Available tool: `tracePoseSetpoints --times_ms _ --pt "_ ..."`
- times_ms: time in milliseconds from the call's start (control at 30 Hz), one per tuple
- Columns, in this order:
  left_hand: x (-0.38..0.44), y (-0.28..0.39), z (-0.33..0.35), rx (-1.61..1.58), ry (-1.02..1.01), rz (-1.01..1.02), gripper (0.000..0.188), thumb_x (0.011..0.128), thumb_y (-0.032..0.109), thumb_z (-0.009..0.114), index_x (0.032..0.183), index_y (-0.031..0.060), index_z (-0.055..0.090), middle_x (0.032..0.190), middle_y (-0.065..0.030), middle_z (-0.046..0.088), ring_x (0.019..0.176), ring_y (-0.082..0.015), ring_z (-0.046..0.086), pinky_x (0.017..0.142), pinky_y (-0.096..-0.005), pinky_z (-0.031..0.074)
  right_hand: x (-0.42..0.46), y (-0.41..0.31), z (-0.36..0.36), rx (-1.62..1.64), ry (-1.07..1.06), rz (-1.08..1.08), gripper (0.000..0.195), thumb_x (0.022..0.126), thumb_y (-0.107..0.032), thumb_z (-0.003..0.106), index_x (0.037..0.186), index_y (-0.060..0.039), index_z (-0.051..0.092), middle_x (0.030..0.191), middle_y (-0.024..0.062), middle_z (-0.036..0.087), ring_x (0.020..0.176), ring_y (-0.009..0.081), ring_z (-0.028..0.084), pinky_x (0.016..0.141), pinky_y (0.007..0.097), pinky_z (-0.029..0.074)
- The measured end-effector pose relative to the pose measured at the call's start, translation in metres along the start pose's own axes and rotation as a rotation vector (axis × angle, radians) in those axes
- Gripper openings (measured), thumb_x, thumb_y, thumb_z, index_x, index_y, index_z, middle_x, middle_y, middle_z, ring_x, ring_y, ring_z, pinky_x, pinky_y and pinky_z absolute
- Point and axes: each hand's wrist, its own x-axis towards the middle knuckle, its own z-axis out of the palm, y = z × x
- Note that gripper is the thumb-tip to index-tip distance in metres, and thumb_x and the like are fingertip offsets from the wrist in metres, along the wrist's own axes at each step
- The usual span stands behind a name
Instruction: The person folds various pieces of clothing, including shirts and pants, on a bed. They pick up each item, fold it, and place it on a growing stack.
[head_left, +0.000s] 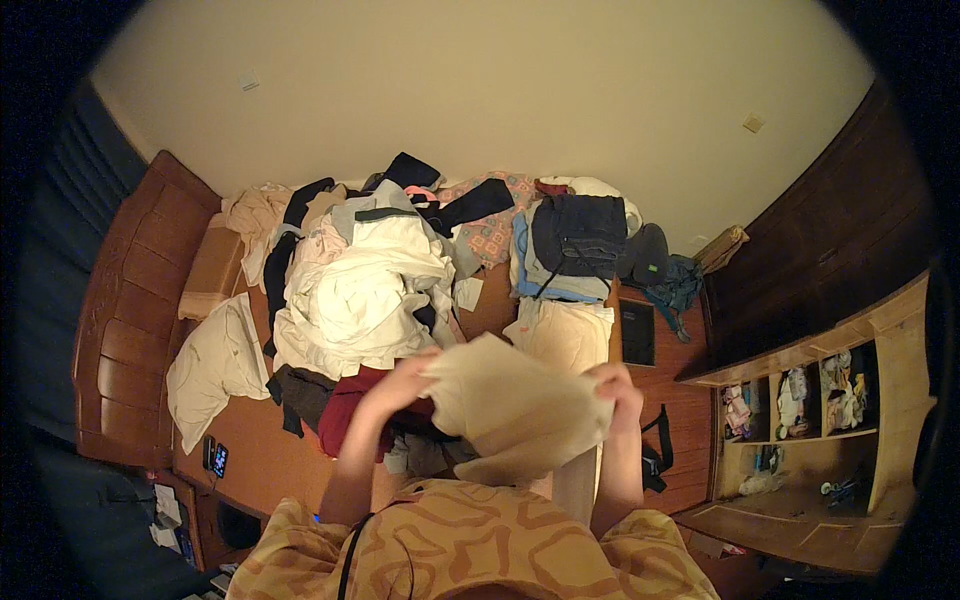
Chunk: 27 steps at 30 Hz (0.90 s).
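Note:
Stretched between my two hands is a cream cloth garment (517, 405), blurred by motion and hanging in front of my chest. My left hand (409, 379) grips its left edge, and my right hand (619, 394) grips the right edge. Under and behind my left hand lies dark red fabric (349, 409), beside a dark grey garment (304, 390). A large heap of white cloth (360, 300) rises beyond it on the bed. Past my right hand lies a flat cream garment (570, 330), in front of a stack of folded clothes topped by a dark navy piece (581, 232).
A white pillow (217, 367) and a lit phone (220, 460) lie on the bed's left side, near the brown padded headboard (139, 322). To the right, an open wooden cabinet (795, 442) holds several small items. A black strapped bag (656, 454) is on the wooden floor.

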Motion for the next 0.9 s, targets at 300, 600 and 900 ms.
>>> tracePoseSetpoints --times_ms 300,600,900 --pt "0.019 0.115 -0.106 -0.34 0.926 -0.078 0.031 0.084 0.012 0.048 0.112 -0.0013 0.053 0.102 -0.0057 0.059 0.091 -0.0138 0.056 0.079 -0.0266 0.044 0.089 0.181 -0.21 -1.127 0.394 0.174 0.042 0.081 -0.036 0.06 0.116 -0.0134 0.056 0.129 0.0173 0.041 0.102 0.0269 0.053 0.086 0.033 0.043" --pt "-0.052 0.056 -0.127 0.751 0.745 -0.305 0.048 0.079 0.011 0.062 0.123 0.0025 0.045 0.111 -0.0182 0.055 0.101 -0.0289 0.055 0.084 -0.0356 0.044 0.079 0.241 -0.206 -1.538 0.123 0.228 0.04 0.078 -0.024 0.058 0.118 -0.0191 0.058 0.142 0.0219 0.024 0.114 0.0382 0.046 0.101 0.0353 0.035" --pt "-0.029 0.075 -0.063 0.604 0.495 -0.34 0.017 0.084 0.009 0.055 0.1 0.0052 0.061 0.081 -0.0109 0.066 0.077 -0.0197 0.065 0.067 -0.0303 0.049 0.101 0.245 -0.255 -1.541 0.18 0.152 0.031 0.091 -0.02 0.042 0.109 0.0016 0.055 0.126 0.0178 0.047 0.095 0.0281 0.058 0.085 0.035 0.045"
